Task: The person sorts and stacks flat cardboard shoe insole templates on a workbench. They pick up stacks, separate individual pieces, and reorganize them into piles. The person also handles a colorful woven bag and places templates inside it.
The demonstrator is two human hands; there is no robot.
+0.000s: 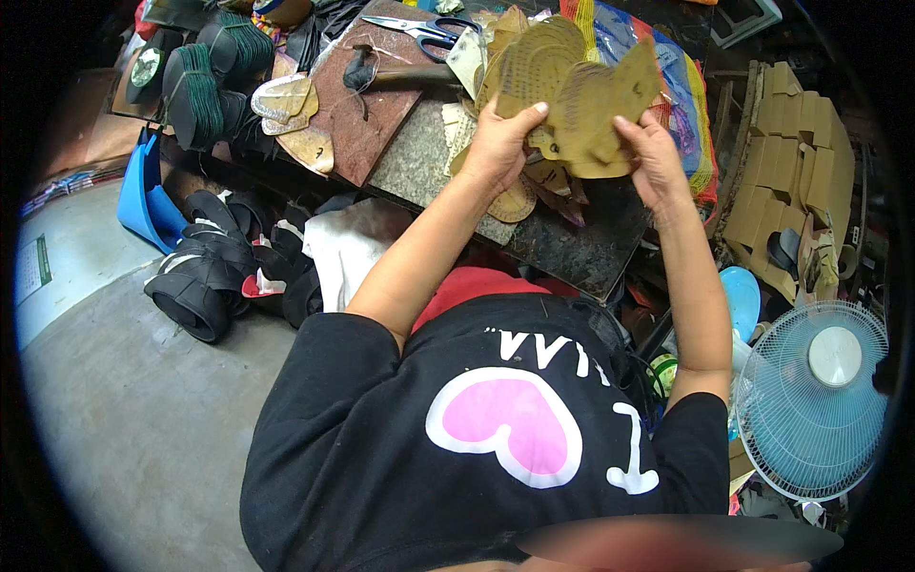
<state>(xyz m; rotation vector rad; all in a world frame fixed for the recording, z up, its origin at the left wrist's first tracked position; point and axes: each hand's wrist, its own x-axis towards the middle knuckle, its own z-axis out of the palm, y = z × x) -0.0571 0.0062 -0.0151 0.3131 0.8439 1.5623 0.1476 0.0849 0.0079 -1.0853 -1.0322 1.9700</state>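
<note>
One dark surface fills the upper middle of my remote head view, carrying a reddish-brown board, a grey slab, a hammer with its head on the board, and blue-handled scissors beyond. Room: grey floor at lower left, a heap of black pieces on it, a light-blue fan at lower right.

Containers: what I take for a striped woven bag lies just beyond the right hand (contents: I cannot tell). Folded brown cardboard is stacked farther right.

Yellow-brown templates are held above the surface, spread between both hands. Left hand: grip grasping their near left side, thumb on top. Right hand: grip pinching the right-hand piece near its lower right edge.

Edges: the surface's near edge runs between the forearms; floor stretches away on the left, while the bag bounds the right.
</note>
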